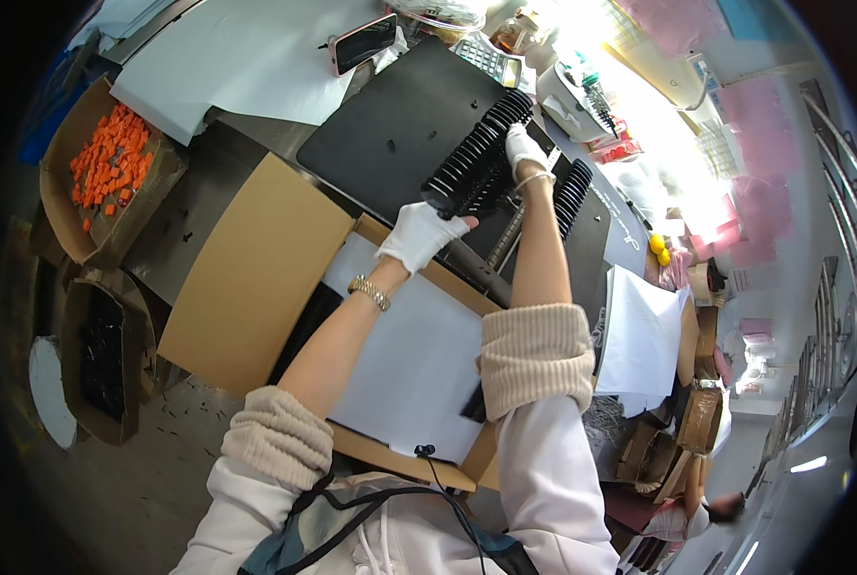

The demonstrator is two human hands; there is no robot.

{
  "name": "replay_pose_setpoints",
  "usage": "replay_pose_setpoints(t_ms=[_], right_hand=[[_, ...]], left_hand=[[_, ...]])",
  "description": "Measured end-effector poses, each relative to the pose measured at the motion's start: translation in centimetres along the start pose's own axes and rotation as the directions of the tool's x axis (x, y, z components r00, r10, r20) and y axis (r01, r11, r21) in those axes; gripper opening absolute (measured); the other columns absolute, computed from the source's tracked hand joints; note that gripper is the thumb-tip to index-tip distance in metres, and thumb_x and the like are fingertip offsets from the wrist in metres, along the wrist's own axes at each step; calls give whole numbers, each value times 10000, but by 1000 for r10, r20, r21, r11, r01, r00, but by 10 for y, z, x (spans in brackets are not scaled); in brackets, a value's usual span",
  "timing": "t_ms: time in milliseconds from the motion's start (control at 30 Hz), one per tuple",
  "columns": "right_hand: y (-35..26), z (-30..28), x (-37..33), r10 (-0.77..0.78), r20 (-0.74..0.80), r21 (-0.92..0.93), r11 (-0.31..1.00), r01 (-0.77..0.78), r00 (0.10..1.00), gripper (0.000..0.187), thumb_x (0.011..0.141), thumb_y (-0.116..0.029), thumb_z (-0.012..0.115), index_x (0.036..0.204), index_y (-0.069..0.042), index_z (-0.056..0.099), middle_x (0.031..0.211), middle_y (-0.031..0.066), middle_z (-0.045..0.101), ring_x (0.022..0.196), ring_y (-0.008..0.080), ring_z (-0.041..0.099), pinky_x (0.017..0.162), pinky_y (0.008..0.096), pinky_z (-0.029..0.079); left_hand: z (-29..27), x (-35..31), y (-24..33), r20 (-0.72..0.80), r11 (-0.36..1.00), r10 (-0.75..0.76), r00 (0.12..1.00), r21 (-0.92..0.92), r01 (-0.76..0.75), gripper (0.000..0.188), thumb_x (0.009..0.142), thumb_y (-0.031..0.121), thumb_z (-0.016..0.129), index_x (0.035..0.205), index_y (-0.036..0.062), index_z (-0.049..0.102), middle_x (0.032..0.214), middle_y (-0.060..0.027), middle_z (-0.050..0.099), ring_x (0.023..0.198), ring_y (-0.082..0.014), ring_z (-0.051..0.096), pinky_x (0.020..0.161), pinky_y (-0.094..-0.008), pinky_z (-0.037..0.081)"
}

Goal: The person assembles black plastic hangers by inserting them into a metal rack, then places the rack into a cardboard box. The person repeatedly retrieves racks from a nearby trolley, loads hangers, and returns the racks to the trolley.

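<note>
My left hand [421, 237], in a white glove with bare fingertips, closes on the near end of a long row of thin black pieces [476, 144] that stand side by side like ribs. Also white-gloved, my right hand [526, 150] grips the same row near its far end. The row is held tilted over a black mat [390, 125] on the bench. To the right of my right wrist lies a second ribbed black row [571, 198]. Below my arms sits an open cardboard box [256, 273] with a white sheet [400, 374] inside. The gloves hide the exact grip.
Orange pieces fill a carton [112, 225] at the left, above a bin lined with black plastic [101, 350]. A phone [363, 44], a calculator [488, 61] and a white tub [565, 101] stand at the back. White paper [639, 331] lies right. Another person [683, 517] is at lower right.
</note>
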State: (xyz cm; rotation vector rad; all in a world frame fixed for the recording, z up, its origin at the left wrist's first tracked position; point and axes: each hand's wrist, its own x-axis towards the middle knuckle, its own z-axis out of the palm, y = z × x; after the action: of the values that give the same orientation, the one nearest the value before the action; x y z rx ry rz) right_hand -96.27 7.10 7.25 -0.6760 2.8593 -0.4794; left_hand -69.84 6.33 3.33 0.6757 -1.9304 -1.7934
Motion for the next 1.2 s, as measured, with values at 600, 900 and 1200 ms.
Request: replay_pose_setpoints(t_ms=[600, 900, 1200], right_hand=[[-23, -49, -187, -152, 599, 367, 925, -101, 786, 276, 872, -182, 678, 1132, -93, 696, 1014, -4, 658, 812, 75, 574, 608, 290, 553], [-25, 18, -244, -294, -417, -41, 951, 306, 860, 254, 805, -193, 667, 1030, -76, 653, 856, 135, 717, 779, 321, 701, 678, 397, 559], [4, 13, -305, -378, 352, 933, 75, -351, 856, 381, 985, -168, 586, 1348, -130, 476, 946, 34, 623, 828, 126, 606, 641, 269, 535]], left_hand=[[-22, -5, -5, 385, 917, -95, 918, -326, 231, 385, 981, 181, 535, 1299, -32, 494, 1116, -168, 629, 863, -295, 721, 731, -375, 622], [6, -63, -15, -297, 793, -223, 928, -610, -5, 496, 1041, 273, 442, 1434, -30, 440, 1376, -167, 537, 979, -213, 665, 888, -318, 529], [-34, -165, 2, -423, 968, 41, 905, -209, -141, 455, 935, 193, 628, 1341, 8, 537, 1260, -169, 593, 1116, -277, 600, 967, -374, 479]])
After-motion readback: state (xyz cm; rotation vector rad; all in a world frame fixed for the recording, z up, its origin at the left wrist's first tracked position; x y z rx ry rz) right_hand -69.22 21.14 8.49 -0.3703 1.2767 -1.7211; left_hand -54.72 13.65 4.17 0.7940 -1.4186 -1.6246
